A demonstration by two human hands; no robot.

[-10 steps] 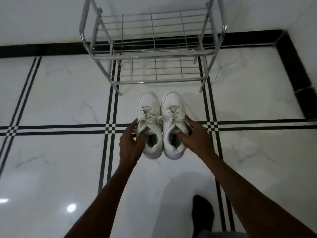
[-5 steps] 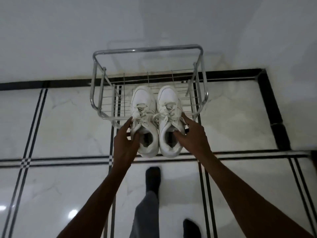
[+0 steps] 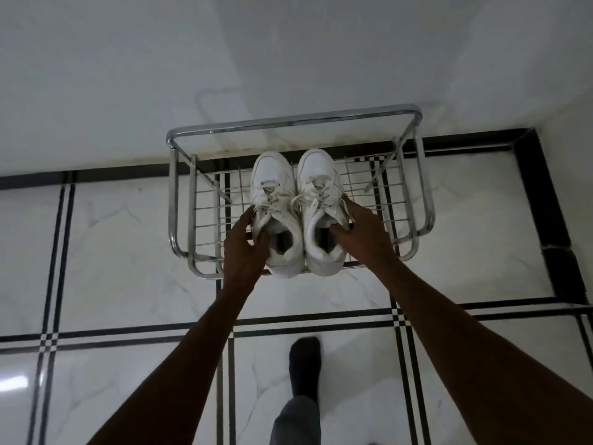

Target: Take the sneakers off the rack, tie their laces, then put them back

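Two white sneakers sit side by side over the top wire shelf of a chrome shoe rack (image 3: 290, 121), toes toward the wall, laces tied in bows. My left hand (image 3: 241, 250) grips the collar of the left sneaker (image 3: 272, 184), thumb inside the opening. My right hand (image 3: 361, 234) grips the right sneaker (image 3: 317, 175) the same way on its outer side. The heels reach just past the rack's front rail. Whether the soles rest on the wires, I cannot tell.
The rack stands against a white wall on a glossy white marble floor with black inlay lines (image 3: 305, 327) and a black border. My foot in a dark sock (image 3: 305, 364) is planted on the floor below the rack.
The sneakers were lifted from the floor in front of the rack and carried up and forward onto its top shelf. My view rose and my foot stepped forward.
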